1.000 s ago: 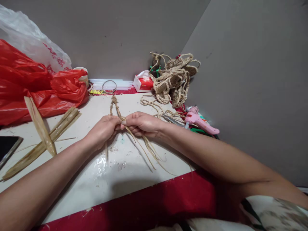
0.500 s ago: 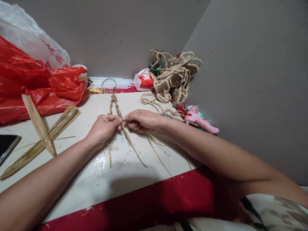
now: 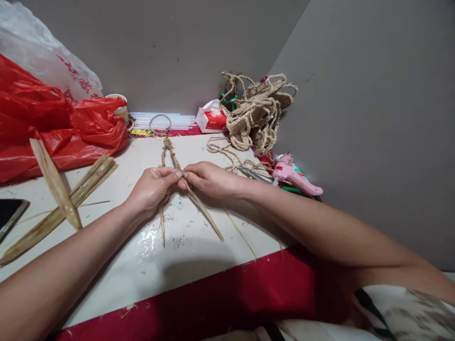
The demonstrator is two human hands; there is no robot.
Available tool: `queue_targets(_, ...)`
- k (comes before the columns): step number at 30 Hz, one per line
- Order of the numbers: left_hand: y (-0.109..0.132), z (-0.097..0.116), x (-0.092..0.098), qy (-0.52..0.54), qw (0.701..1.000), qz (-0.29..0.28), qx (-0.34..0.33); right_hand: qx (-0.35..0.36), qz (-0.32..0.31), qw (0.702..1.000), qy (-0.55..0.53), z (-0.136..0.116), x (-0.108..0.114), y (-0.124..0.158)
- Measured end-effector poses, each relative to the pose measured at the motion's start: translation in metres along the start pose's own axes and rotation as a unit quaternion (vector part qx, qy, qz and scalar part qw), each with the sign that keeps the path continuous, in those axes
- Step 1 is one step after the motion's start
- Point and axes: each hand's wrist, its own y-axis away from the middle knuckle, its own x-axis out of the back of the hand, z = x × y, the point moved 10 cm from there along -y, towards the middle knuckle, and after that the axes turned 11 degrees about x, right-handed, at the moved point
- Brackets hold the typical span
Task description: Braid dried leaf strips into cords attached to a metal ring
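Observation:
My left hand (image 3: 154, 187) and my right hand (image 3: 209, 179) meet fingertip to fingertip over the white table (image 3: 117, 279). Both pinch a twisted cord of dried plant fibre (image 3: 172, 156), whose knotted top lies farther back on the table. Below my fingers the cord runs out into loose flat leaf strips (image 3: 206, 213). A second leg of the cord passes behind my left hand, and its loose end (image 3: 162, 225) shows beneath. The exact grip between the fingertips is partly hidden. One thin strand (image 3: 240, 230) lies below my right forearm.
Broad dried leaves (image 3: 59, 189) lie at left by a phone (image 3: 10, 213) and a red plastic bag (image 3: 95, 128). Behind stand a tissue pack (image 3: 211, 118), clear sticks (image 3: 181, 121) and a metal ring (image 3: 159, 124). Braided cord (image 3: 249, 113) and a pink glue gun (image 3: 293, 177) sit right.
My right hand's fingers have closed in beside my left fingertips. The loose strips that hung under my right hand now lie together with the cord's end, pointing down and right.

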Motion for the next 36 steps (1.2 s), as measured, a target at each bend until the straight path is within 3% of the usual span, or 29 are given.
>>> queue_targets(5, 0.000, 0.002, 0.007, 0.002, 0.998, 0.050, -0.032, -0.039, -0.023, 0.994, -0.101, 0.004, -0.005, 0.002)
queue_targets(10, 0.006, 0.014, 0.011, -0.021, 0.991, 0.095, -0.095, -0.122, -0.039, 0.950, -0.286, 0.016, -0.017, 0.011)
queue_targets(15, 0.007, 0.015, 0.014, -0.046, 0.986, 0.114, -0.117, -0.148, 0.002, 0.951, -0.273, 0.024, -0.011, 0.018)
queue_targets(18, 0.007, 0.014, 0.009, -0.045, 0.987, 0.097, -0.123, -0.133, 0.029, 0.961, -0.243, 0.014, -0.006, 0.020)
queue_targets(21, 0.007, 0.012, 0.008, -0.036, 0.987, 0.095, -0.121, -0.144, 0.049, 0.953, -0.262, 0.005, -0.015, 0.021)
queue_targets(25, 0.007, 0.007, 0.006, -0.007, 0.992, 0.076, -0.104, -0.166, 0.104, 0.918, -0.345, 0.003, -0.036, 0.022)
queue_targets(31, 0.011, 0.004, -0.009, 0.057, 0.996, 0.007, -0.071, -0.204, 0.193, 0.836, -0.472, 0.009, -0.054, 0.029)
queue_targets(34, 0.012, 0.002, -0.021, 0.066, 0.995, -0.048, -0.051, -0.206, 0.213, 0.820, -0.489, 0.009, -0.055, 0.027)
queue_targets(36, 0.012, 0.002, -0.020, 0.070, 0.995, -0.052, -0.045, -0.204, 0.206, 0.823, -0.488, 0.007, -0.056, 0.025)
